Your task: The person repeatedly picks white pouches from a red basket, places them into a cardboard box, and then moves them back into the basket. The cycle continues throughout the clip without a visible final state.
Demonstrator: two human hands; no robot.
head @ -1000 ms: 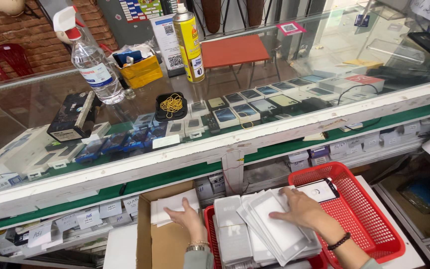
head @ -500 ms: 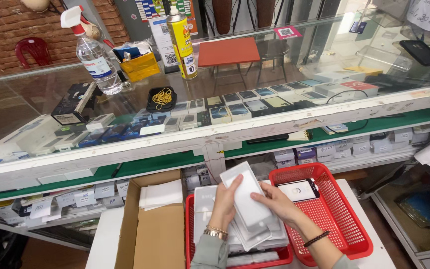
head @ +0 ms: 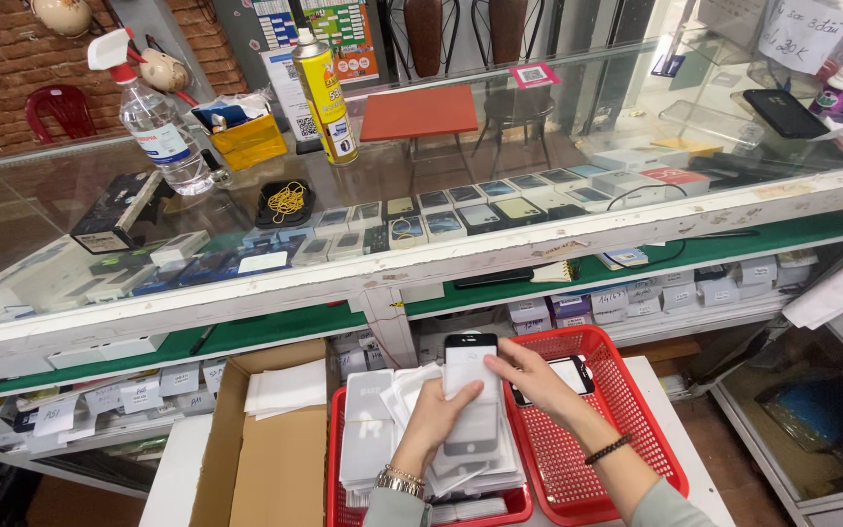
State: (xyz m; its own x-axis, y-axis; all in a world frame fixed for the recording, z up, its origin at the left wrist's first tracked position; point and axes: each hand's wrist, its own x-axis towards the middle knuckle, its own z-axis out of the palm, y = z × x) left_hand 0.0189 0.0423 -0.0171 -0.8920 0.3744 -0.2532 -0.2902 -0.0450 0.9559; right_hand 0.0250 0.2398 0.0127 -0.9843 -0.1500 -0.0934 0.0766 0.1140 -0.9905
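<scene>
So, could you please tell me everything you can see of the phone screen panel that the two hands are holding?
The phone screen panel is a thin, flat, rectangular piece that looks like glass, with a black border at its top end and a paler, see-through middle. It is held roughly upright, long side vertical, above a stack of white sleeves in a red basket. The left hand grips its lower left edge; the right hand touches its upper right edge with its fingertips.

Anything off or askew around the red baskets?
Mostly fine. The white sleeves in the near red basket are splayed unevenly rather than squared. Both hands, left and right, hold a phone screen panel.
</scene>
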